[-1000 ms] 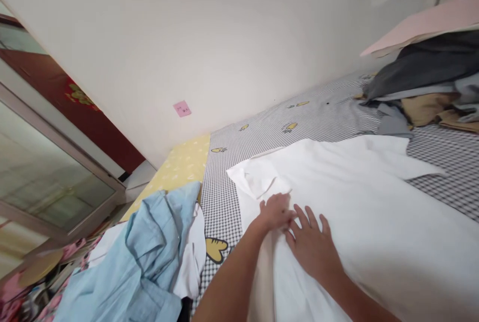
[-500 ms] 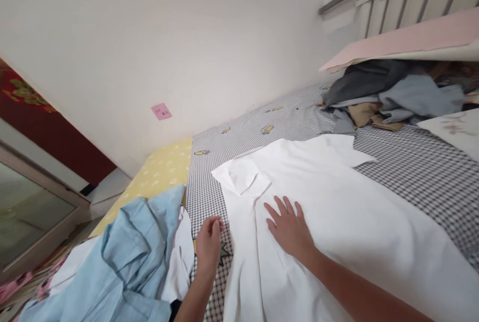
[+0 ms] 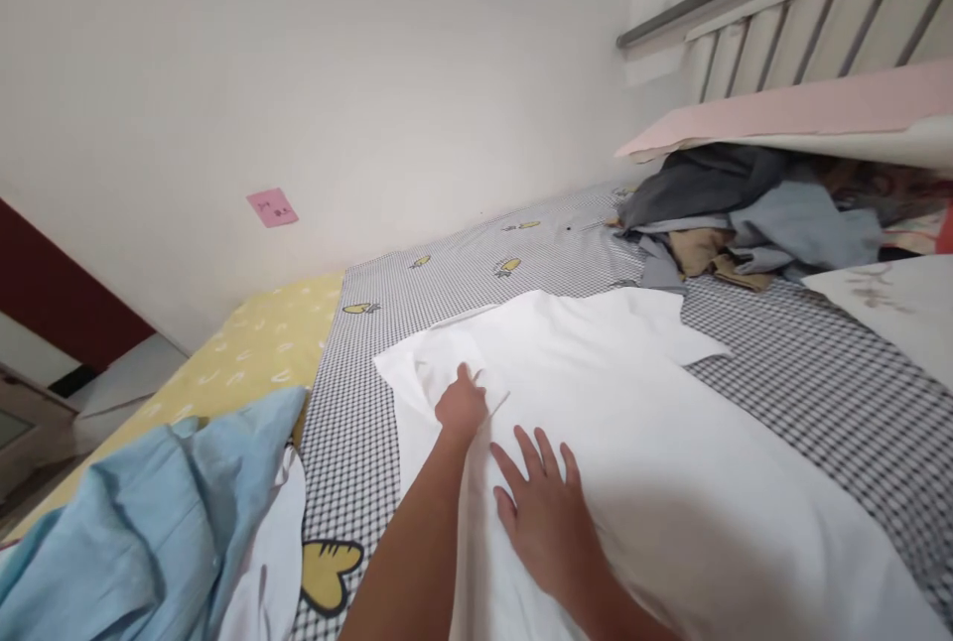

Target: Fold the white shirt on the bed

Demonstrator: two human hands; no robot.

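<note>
A white shirt [image 3: 655,443] lies spread flat on a bed with a black-and-white checked sheet [image 3: 826,383]. My left hand [image 3: 462,408] reaches onto the shirt's folded sleeve near its left edge, fingers curled and pinching the white cloth. My right hand [image 3: 547,512] lies flat on the shirt just behind it, fingers spread, pressing the fabric down.
A crumpled light blue garment [image 3: 141,532] with white cloth beside it lies at the lower left. A heap of grey, blue and tan clothes [image 3: 737,214] sits at the back right under a pink board [image 3: 796,110]. A white pillow [image 3: 900,309] is at the right. A wall with a pink note [image 3: 272,207] runs behind.
My left hand has moved from beside the shirt's edge up onto the folded sleeve and closed on it. My right hand stays flat on the shirt. The view has shifted right.
</note>
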